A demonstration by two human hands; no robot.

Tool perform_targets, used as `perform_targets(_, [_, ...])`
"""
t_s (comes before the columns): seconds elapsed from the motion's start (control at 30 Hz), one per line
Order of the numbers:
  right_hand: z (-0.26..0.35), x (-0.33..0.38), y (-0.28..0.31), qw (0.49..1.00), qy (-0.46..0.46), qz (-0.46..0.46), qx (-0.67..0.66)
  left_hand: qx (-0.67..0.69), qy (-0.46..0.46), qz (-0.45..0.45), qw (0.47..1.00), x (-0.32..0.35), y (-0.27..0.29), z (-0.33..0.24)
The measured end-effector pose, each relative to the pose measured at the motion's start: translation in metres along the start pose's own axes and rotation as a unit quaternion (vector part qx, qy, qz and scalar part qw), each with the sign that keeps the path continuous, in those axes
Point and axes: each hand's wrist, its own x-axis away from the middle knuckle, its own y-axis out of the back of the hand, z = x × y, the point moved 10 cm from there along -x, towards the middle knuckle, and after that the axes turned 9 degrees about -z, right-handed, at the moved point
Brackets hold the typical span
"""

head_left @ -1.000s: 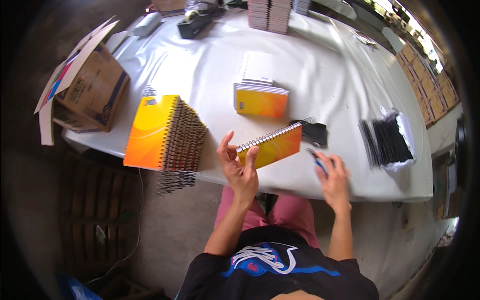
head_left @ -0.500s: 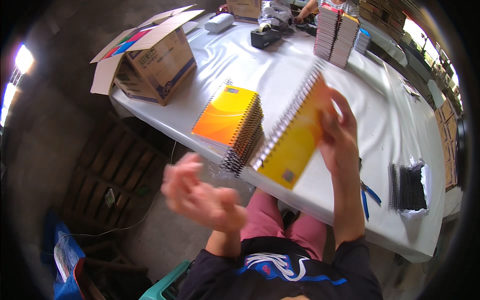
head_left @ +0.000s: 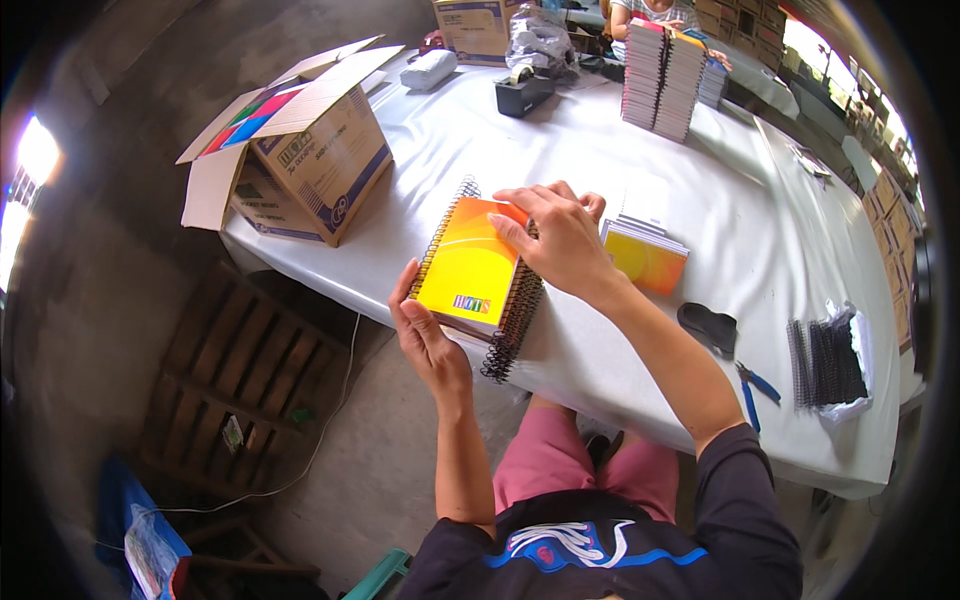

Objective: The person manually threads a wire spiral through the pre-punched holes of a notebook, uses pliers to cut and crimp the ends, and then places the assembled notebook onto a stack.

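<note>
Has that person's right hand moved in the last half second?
Yes, leftward, nearer the open cardboard box. The right hand was to the right of the notebook stack; now it is at the top notebook's far end.

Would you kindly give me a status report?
Left grip at notebooks, near left corner. Right grip over far right corner. Pliers lie apart, to the right. No obstruction visible.

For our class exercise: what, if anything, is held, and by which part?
The yellow-orange spiral-bound notebook atop the stack: left grip at its lower-left corner, right grip at its upper-right; whether firmly held is unclear.
</note>
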Motion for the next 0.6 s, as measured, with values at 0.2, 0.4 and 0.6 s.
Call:
perform_targets(0.2, [-0.015, 0.006, 0.001, 0.998, -0.006, -0.032, -0.057, -0.068, -0.080, -0.020, 0.994, 0.000, 0.000, -0.016])
perform_targets(0.4, [-0.130, 0.053, 0.082, 0.983, -0.092, -0.157, -0.025, 0.043, -0.406, 0.022, 0.913, 0.080, -0.017, -0.138])
perform_targets(0.6, [-0.264, 0.188, 0.212, 0.917, -0.251, -0.187, 0.246, -0.163, -0.324, 0.370, 0.855, 0.159, -0.213, -0.010])
